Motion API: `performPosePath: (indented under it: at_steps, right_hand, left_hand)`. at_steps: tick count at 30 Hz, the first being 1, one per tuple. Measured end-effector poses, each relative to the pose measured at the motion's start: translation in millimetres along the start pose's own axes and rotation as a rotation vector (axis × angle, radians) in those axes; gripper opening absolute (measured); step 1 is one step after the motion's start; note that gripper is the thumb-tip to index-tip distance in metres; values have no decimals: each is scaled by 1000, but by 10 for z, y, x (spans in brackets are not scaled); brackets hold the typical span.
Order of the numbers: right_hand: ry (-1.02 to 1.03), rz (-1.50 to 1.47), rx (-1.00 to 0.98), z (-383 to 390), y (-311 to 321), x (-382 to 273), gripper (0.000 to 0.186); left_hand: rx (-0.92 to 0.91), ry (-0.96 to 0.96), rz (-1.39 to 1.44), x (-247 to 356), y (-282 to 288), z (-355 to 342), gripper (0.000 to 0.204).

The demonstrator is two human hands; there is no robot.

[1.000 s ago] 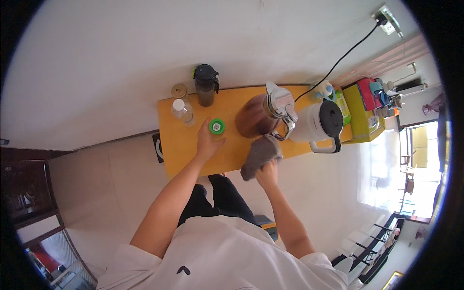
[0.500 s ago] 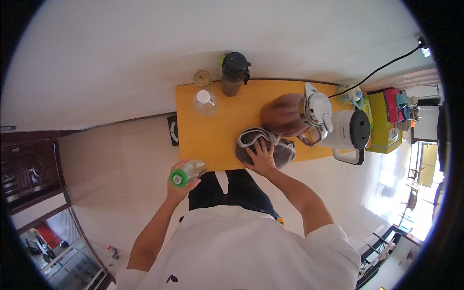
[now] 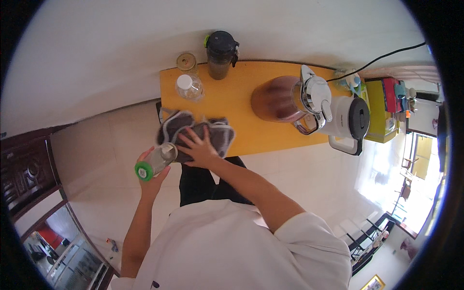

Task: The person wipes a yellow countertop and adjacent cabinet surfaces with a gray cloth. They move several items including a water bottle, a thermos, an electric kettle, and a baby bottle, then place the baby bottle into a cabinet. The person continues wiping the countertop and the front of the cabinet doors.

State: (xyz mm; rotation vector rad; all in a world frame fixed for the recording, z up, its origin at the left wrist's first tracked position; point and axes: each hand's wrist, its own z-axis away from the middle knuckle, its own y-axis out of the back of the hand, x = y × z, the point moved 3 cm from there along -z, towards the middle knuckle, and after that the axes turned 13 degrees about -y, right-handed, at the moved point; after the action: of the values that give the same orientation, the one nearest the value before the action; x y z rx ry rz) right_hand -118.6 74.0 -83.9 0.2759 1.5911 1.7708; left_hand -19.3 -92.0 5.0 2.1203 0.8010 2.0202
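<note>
My left hand (image 3: pixel 153 180) grips a clear bottle (image 3: pixel 161 157) with a green cap, tilted off the near left edge of the yellow table (image 3: pixel 229 101). My right hand (image 3: pixel 200 149) lies with fingers spread on a bunched grey cloth (image 3: pixel 220 137) with pale edging, right beside that bottle. Behind the cloth stand a clear white-capped bottle (image 3: pixel 191 90), a jar (image 3: pixel 186 63) with a gold-coloured lid and a dark drinking bottle (image 3: pixel 220 58). To the right are a copper-coloured vacuum jug (image 3: pixel 273 99) and a white kettle (image 3: pixel 338 123).
The wall (image 3: pixel 121 48) runs behind the table. At the table's right end are small containers (image 3: pixel 354 79), a black cord (image 3: pixel 382 58) and yellow-green and red boxes (image 3: pixel 379 106). A dark wooden door (image 3: pixel 26 164) is at left, a bright doorway (image 3: pixel 415 169) at right.
My left hand has carried the green-capped bottle leftward and downward, off the tabletop, tilting it. My right hand has spread out and moved the cloth leftward from beside the jug.
</note>
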Motion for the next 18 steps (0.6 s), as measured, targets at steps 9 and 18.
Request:
performPosePath:
  at_steps: [9, 18]
  right_hand:
    - [-254, 152, 148, 1573, 156, 1621, 51]
    - [-263, -1014, 65, 1093, 809, 862, 57]
  left_hand:
    - [136, 199, 389, -38, -542, -284, 61]
    - [58, 207, 426, 322, -969, -283, 60]
